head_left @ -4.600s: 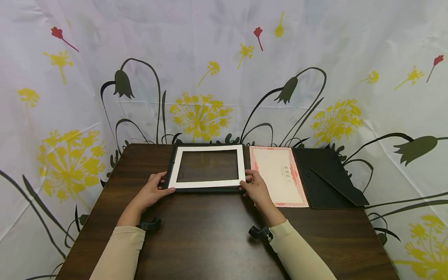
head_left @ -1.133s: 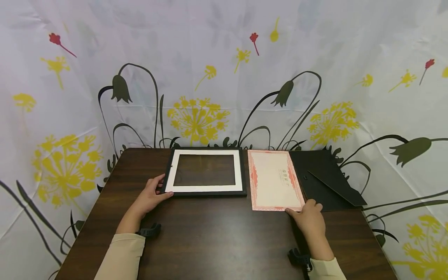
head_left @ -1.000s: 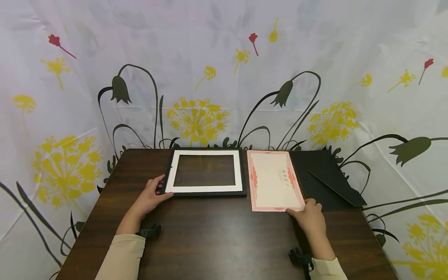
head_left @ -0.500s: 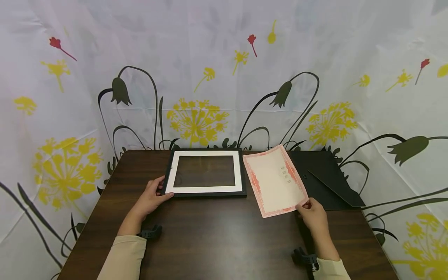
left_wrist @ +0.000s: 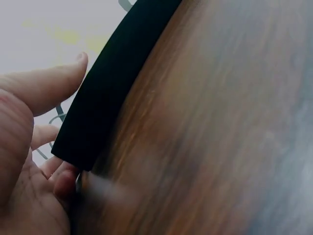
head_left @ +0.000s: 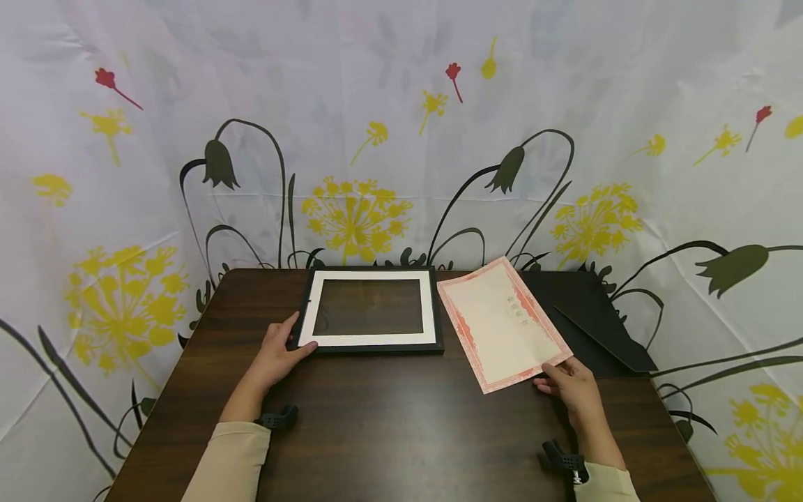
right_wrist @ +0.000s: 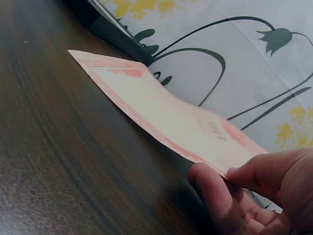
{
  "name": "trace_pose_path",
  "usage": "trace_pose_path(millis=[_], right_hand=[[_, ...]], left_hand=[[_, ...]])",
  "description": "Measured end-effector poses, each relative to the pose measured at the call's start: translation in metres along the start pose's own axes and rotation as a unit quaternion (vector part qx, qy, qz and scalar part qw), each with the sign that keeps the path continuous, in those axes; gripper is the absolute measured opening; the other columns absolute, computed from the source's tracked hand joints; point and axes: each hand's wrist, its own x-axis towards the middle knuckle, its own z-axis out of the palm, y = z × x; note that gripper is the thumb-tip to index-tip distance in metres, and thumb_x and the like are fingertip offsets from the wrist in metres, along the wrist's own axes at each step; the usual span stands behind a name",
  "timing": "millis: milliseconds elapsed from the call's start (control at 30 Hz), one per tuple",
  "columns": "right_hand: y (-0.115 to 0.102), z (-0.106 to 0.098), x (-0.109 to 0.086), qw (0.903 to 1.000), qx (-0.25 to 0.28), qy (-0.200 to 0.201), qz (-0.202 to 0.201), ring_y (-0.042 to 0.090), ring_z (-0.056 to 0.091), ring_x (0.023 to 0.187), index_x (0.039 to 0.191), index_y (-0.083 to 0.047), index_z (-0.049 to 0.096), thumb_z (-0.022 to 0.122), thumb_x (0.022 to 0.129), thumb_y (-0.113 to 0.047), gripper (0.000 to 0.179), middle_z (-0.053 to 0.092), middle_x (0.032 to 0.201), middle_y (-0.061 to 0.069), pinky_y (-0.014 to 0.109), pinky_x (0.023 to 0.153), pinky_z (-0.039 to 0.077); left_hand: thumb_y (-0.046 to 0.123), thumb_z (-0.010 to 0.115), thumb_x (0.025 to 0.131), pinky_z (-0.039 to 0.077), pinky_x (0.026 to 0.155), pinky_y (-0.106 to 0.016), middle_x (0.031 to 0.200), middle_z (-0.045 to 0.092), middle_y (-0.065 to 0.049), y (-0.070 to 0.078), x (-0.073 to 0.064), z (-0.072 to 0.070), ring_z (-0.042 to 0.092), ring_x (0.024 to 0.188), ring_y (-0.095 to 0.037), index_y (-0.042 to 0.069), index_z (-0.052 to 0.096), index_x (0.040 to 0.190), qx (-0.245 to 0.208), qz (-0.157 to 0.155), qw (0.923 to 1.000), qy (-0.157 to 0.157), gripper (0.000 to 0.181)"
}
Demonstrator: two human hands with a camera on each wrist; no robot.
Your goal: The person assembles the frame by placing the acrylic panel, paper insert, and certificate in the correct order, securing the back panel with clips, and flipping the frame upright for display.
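Observation:
A black picture frame (head_left: 379,348) with a white mat (head_left: 370,340) inside lies flat at the back of the table. My left hand (head_left: 276,355) grips its front left corner, thumb at the front edge and fingers along the side; the left wrist view has the dark frame side (left_wrist: 107,83) between thumb and fingers. To the right, my right hand (head_left: 574,390) pinches the lower right corner of a cream certificate (head_left: 502,321) with a pink-red border. In the right wrist view the certificate (right_wrist: 161,112) bends and tilts above the table, held between thumb and finger.
A black backing board (head_left: 583,289) lies behind and right of the certificate, partly covered by it, with its stand leg (head_left: 602,341) slanting across. The brown wooden table (head_left: 376,432) ends at a flower-printed cloth (head_left: 376,104) behind.
My right hand has left the frame, taken the certificate by its corner, lifted it and turned it askew, drifting slightly right. The mat now sits inside the frame; my left hand stays at the frame's corner.

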Motion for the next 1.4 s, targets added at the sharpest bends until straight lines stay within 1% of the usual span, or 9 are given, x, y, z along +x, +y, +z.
trace_pose_path(millis=[167,300,467,633,800,1033,1133,1267,1400], right_hand=[[0.000,0.000,0.001,0.9998,0.020,0.002,-0.007,0.014,0.082,0.086,0.161,0.000,0.041,0.067,0.110,-0.017,0.060,0.079,0.097,-0.010,0.032,0.082,0.066],[-0.001,0.001,0.003,0.9989,0.039,0.022,-0.012,0.014,0.082,0.086,0.161,-0.002,0.041,0.065,0.111,-0.016,0.057,0.078,0.096,-0.011,0.032,0.082,0.066],[-0.002,0.005,0.003,0.9954,0.080,0.050,-0.017,0.014,0.081,0.083,0.155,-0.003,0.045,0.064,0.111,-0.011,0.049,0.077,0.093,-0.012,0.032,0.081,0.066],[0.003,0.013,0.003,0.9915,0.107,0.065,-0.037,0.014,0.081,0.078,0.145,-0.002,0.049,0.068,0.109,-0.009,0.042,0.076,0.091,-0.009,0.032,0.077,0.066],[0.007,0.018,0.001,0.9842,0.130,0.098,-0.070,0.016,0.081,0.078,0.146,-0.004,0.054,0.069,0.107,-0.007,0.041,0.075,0.095,-0.003,0.034,0.074,0.066],[0.009,0.019,-0.003,0.9771,0.141,0.128,-0.094,0.019,0.081,0.080,0.146,-0.008,0.059,0.070,0.107,-0.011,0.041,0.072,0.104,0.001,0.033,0.072,0.066],[0.006,0.018,-0.004,0.9733,0.151,0.134,-0.109,0.018,0.081,0.078,0.140,-0.004,0.061,0.070,0.107,-0.012,0.034,0.071,0.103,0.003,0.034,0.072,0.066],[-0.002,0.017,-0.006,0.9638,0.168,0.145,-0.147,0.018,0.079,0.073,0.126,0.004,0.063,0.070,0.107,-0.013,0.026,0.067,0.100,0.007,0.034,0.070,0.066],[-0.013,0.017,-0.010,0.9531,0.173,0.157,-0.192,0.019,0.078,0.070,0.117,0.010,0.063,0.070,0.107,-0.012,0.025,0.065,0.098,0.010,0.032,0.067,0.065]], left_hand=[[0.047,0.079,0.099,0.040,0.112,-0.064,0.145,0.036,-0.029,0.002,0.000,0.003,0.043,0.129,-0.045,0.004,0.023,0.173,0.015,-0.006,0.9998,0.010,0.102],[0.047,0.080,0.099,0.037,0.117,-0.069,0.149,0.032,-0.033,0.006,0.003,0.004,0.041,0.132,-0.048,0.001,0.020,0.173,0.008,-0.019,0.9998,-0.004,0.105],[0.042,0.081,0.099,0.035,0.121,-0.068,0.152,0.030,-0.034,0.010,0.004,0.005,0.043,0.134,-0.048,0.000,0.019,0.173,-0.009,-0.036,0.9992,-0.012,0.105],[0.041,0.081,0.100,0.037,0.119,-0.067,0.149,0.031,-0.033,0.010,0.001,0.005,0.044,0.131,-0.047,0.000,0.019,0.173,-0.001,-0.027,0.9996,-0.005,0.104],[0.042,0.081,0.100,0.039,0.116,-0.067,0.148,0.033,-0.033,0.014,-0.003,0.008,0.046,0.129,-0.048,-0.001,0.021,0.172,0.004,-0.018,0.9998,0.000,0.103],[0.042,0.082,0.099,0.041,0.117,-0.066,0.146,0.035,-0.030,0.019,-0.010,0.023,0.050,0.127,-0.046,0.001,0.022,0.172,0.002,-0.018,0.9998,-0.001,0.104],[0.044,0.082,0.098,0.041,0.117,-0.065,0.146,0.036,-0.029,0.022,-0.012,0.028,0.051,0.129,-0.045,0.000,0.023,0.172,0.003,-0.016,0.9999,-0.001,0.105],[0.047,0.083,0.097,0.041,0.117,-0.065,0.146,0.038,-0.028,0.023,-0.013,0.031,0.052,0.129,-0.044,0.002,0.025,0.172,0.006,-0.020,0.9998,0.004,0.105],[0.047,0.084,0.096,0.046,0.110,-0.062,0.144,0.039,-0.027,0.026,-0.014,0.033,0.055,0.121,-0.042,0.003,0.026,0.172,0.006,-0.022,0.9997,0.007,0.105]])
